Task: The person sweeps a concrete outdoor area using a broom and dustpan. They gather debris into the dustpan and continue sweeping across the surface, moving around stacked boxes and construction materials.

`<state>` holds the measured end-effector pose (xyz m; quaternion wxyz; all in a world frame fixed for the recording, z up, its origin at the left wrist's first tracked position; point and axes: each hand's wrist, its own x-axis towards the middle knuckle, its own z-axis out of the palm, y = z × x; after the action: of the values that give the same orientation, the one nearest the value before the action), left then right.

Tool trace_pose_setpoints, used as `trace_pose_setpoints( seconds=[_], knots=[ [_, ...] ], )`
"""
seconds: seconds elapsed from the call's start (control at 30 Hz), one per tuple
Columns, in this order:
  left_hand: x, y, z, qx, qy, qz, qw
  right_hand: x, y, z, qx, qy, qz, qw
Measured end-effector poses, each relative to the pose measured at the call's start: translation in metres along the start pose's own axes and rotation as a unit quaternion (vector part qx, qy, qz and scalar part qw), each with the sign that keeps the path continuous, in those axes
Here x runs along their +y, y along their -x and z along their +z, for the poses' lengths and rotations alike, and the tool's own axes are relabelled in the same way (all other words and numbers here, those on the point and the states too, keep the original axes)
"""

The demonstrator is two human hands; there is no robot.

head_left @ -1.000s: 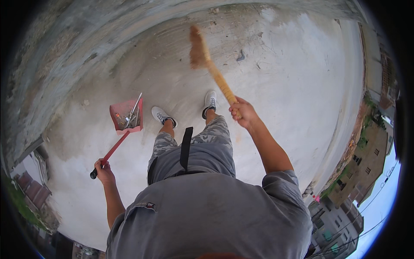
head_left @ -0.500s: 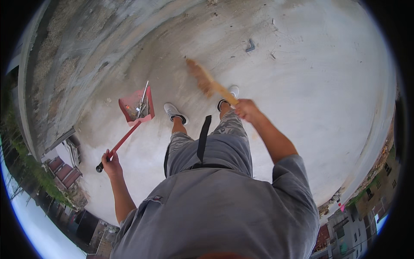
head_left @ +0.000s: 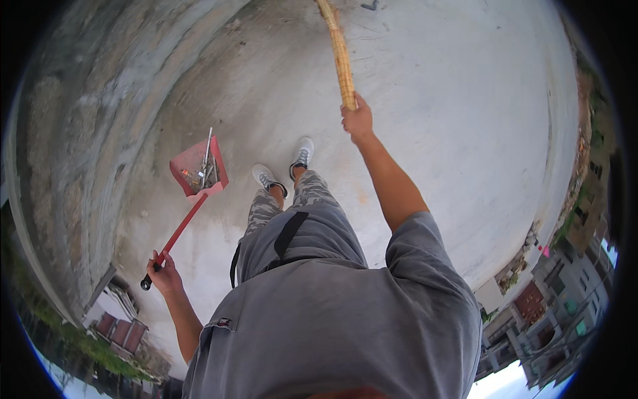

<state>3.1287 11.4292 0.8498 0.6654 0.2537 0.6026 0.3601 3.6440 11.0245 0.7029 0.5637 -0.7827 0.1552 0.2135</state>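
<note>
Right hand (head_left: 357,121) clamped around the lower end of a yellow straw broom (head_left: 339,53), arm stretched out forward. Broom long axis runs from the fist straight away up the frame, leaning slightly to the person's left, far end cut off by the top rim so the bristle tip can't be seen. Left hand (head_left: 163,272) closed on the black grip end of a red long-handled dustpan (head_left: 198,173), held low at the person's left side. Dustpan handle runs diagonally from the fist up and forward-right to the red pan, which sits ahead of the left hand and just left of the feet; whether the pan touches the floor, can't tell. Pan holds some grey-white debris and thin sticks, one stick poking up past its far edge. Two grey-white sneakers (head_left: 302,154) between the two hands, below the broom fist, toes pointing forward. Concrete roof floor (head_left: 465,133) is pale and stained, wide open to the right of and beyond the right hand. Rough grey parapet wall (head_left: 73,133) curves along beyond the left hand, near the pan side. Floor edge drops off far right of the right hand, with rooftops and buildings (head_left: 551,299) below it. Grey shirt (head_left: 332,319) fills the lower frame.
</note>
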Motion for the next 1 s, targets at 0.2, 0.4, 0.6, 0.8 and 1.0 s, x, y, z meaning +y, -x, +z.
trace_pose_setpoints(
  seconds=[0.2, 0.4, 0.6, 0.8, 1.0],
  knots=[
    [0.055, 0.001, -0.024, -0.058, -0.039, -0.059, 0.996, -0.003, 0.265, -0.033, 0.115, -0.219, 0.22, 0.944],
    [0.107, 0.101, 0.043, -0.109, -0.1, -0.02, 0.989, -0.031, 0.363, -0.178, 0.092, -0.427, 0.355, 0.827],
    [0.173, 0.217, 0.052, -0.176, -0.131, 0.036, 0.975, -0.168, 0.343, -0.211, 0.101, -0.534, 0.38, 0.749],
    [0.187, 0.287, 0.046, -0.187, -0.145, 0.035, 0.971, -0.33, 0.266, -0.208, 0.011, -0.52, 0.257, 0.814],
    [0.16, 0.103, 0.106, -0.199, -0.111, 0.024, 0.973, -0.342, 0.168, -0.079, -0.058, -0.283, 0.187, 0.939]
  ],
)
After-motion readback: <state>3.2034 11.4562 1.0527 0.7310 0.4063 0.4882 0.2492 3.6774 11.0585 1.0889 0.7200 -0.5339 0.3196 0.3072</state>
